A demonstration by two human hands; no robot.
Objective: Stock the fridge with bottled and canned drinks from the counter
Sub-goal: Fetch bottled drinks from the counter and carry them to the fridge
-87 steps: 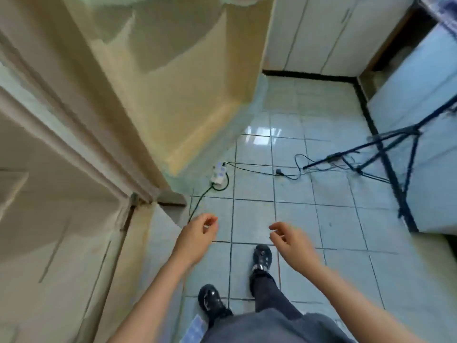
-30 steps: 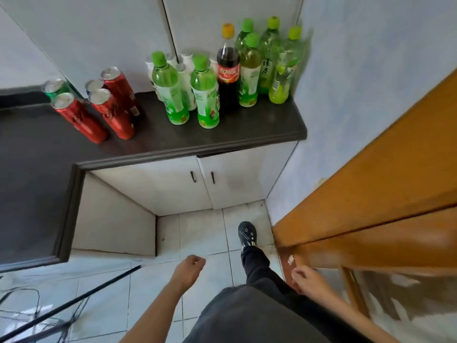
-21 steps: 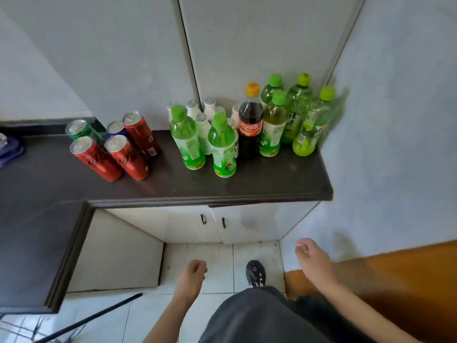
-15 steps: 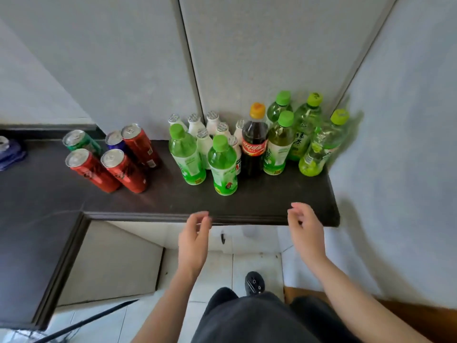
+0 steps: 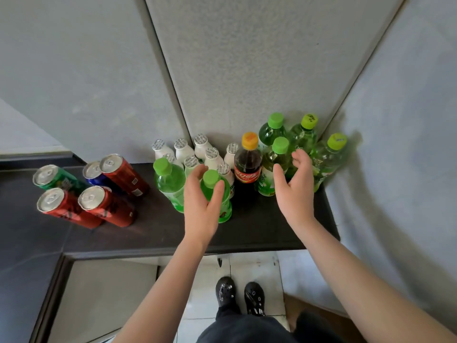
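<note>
Drinks stand on a dark counter (image 5: pixel 153 233). My left hand (image 5: pixel 201 206) wraps around the front green bottle (image 5: pixel 223 209), thumb and fingers on either side of its neck. A second green bottle (image 5: pixel 169 184) stands just left of it. My right hand (image 5: pixel 295 191) is spread open beside a yellow-green tea bottle (image 5: pixel 275 167), fingers curled toward it but apart from it. A cola bottle (image 5: pixel 248 167) with an orange cap stands between my hands. Several small white bottles (image 5: pixel 184 152) cluster behind. Red cans (image 5: pixel 103 206), a green can (image 5: pixel 53 179) and a blue can sit at the left.
More green-capped bottles (image 5: pixel 329 157) fill the back right corner against the grey wall (image 5: pixel 395 120). White cabinet panels (image 5: pixel 222 70) rise behind the counter. Below the counter edge are a tiled floor and my black shoes (image 5: pixel 238 295). The fridge is out of view.
The view turned from the open fridge and floor to the counter. Both hands rose from below the counter edge to the bottles, and my left hand has closed around the front green bottle.
</note>
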